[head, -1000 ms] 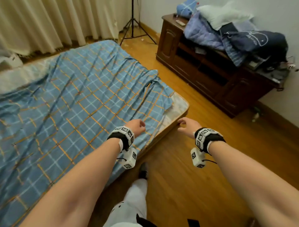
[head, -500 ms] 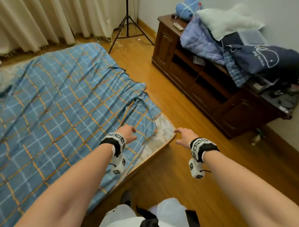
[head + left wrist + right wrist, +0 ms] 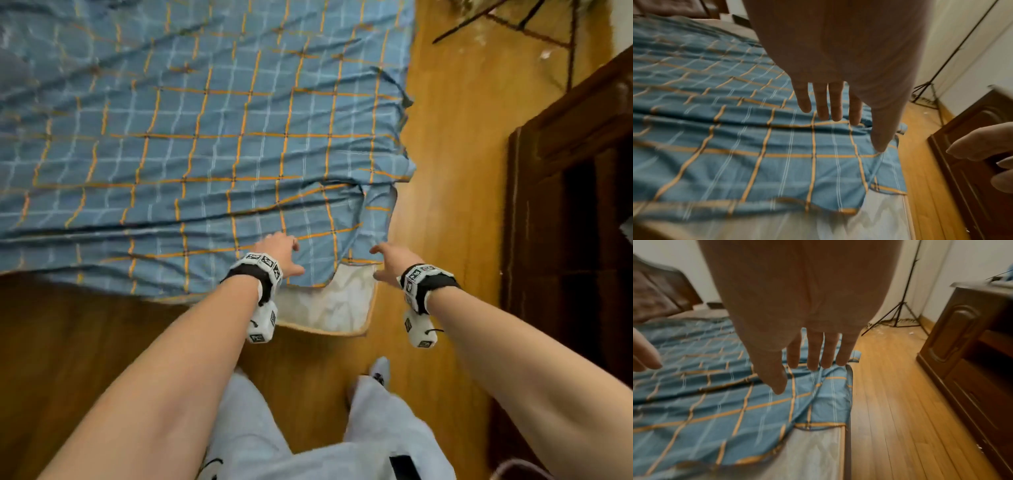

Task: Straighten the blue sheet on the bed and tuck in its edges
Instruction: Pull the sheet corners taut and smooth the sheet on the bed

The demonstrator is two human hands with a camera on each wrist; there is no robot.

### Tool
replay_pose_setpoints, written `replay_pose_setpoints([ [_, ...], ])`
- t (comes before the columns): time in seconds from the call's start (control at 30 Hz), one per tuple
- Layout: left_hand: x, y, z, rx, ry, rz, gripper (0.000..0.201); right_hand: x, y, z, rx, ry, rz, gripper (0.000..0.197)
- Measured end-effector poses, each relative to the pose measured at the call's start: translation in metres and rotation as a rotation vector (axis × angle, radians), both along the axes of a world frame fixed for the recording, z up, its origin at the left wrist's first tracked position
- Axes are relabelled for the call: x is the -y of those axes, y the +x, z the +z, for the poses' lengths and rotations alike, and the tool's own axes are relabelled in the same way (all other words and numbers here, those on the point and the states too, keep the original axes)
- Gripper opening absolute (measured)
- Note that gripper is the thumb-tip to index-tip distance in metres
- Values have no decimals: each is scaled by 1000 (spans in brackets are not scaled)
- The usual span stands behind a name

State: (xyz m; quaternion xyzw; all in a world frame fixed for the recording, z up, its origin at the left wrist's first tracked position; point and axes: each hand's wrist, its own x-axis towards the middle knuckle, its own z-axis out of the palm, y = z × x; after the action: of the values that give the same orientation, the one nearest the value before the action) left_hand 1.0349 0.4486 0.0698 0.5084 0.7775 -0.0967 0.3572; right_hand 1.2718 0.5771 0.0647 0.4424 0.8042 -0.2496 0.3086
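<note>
The blue sheet (image 3: 205, 154) with orange and white checks lies rumpled over the bed, pulled back at the near right corner so the pale mattress (image 3: 329, 305) shows. My left hand (image 3: 282, 255) hovers open over the sheet near that corner, fingers straight in the left wrist view (image 3: 830, 104). My right hand (image 3: 388, 260) is open just right of it, above the sheet's folded edge and the bare mattress corner; the right wrist view shows its fingers (image 3: 813, 353) spread above the sheet (image 3: 735, 402). Neither hand holds the cloth.
A dark wooden cabinet (image 3: 575, 205) stands close on the right across a strip of wooden floor (image 3: 455, 171). A black tripod's legs (image 3: 513, 24) stand at the far right of the bed. My legs in light trousers (image 3: 308, 428) are at the bed's foot.
I have stepped round to the bed's foot and leaned over the corner. Both hands moved forward over the sheet's pulled-back corner, fingers straightening out.
</note>
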Motion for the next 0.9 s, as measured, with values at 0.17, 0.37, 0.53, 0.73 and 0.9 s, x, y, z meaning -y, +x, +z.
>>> replay_pose_setpoints([
  [0.17,-6,69,-80,-2,-70,80,67,-36,35,-100,19,-19,90,62],
  [0.37,-18,115,-211,-55,-122,169,78,-36,42,-235,-78,15,176,72],
  [0.53,-22,125,-282,-198,53,236,30,-34,44,-299,-277,332,195,39],
  [0.73,-13,125,-267,24,52,428,18,-60,43,-266,-275,283,384,26],
  [0.9,24,147,-205,18,-108,338,25,-37,103,-208,-5,-36,533,20],
])
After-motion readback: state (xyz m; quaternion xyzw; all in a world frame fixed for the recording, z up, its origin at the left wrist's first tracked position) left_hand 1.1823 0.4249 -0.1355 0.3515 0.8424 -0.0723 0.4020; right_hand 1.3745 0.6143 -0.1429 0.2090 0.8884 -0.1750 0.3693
